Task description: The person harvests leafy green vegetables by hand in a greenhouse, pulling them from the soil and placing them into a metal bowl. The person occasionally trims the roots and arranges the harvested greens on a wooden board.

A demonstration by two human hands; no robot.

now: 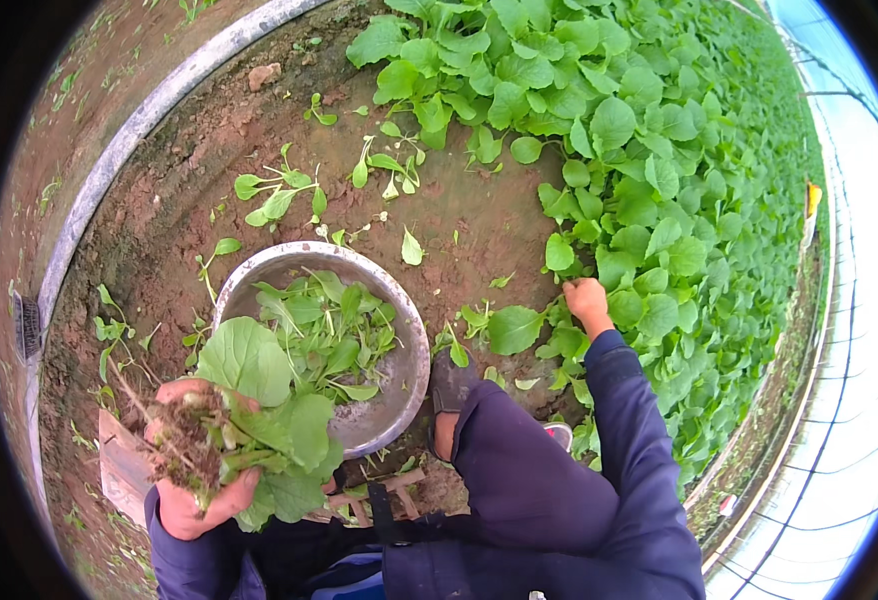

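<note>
My left hand [218, 491] is closed around a bunch of uprooted leafy greens [289, 442], whose roots carry clumps of soil. The bunch hangs over the near left rim of a round metal basin [407, 409]. Loose picked leaves [334, 330] lie inside the basin. On the right, my right hand [587, 301] reaches down at the edge of a dense bed of leafy greens [649, 247]. Its fingers are curled at the base of the plants; whether they grip a stem is hidden. A broad leaf [515, 330] spreads just left of that hand.
Cut leaves and small plants [278, 191] are scattered over the bare soil [476, 217]. A pale curved border [109, 172] runs along the left. My shoe [452, 382] rests beside the basin. Translucent sheeting with dark lines [851, 360] rises on the right, beyond the bed.
</note>
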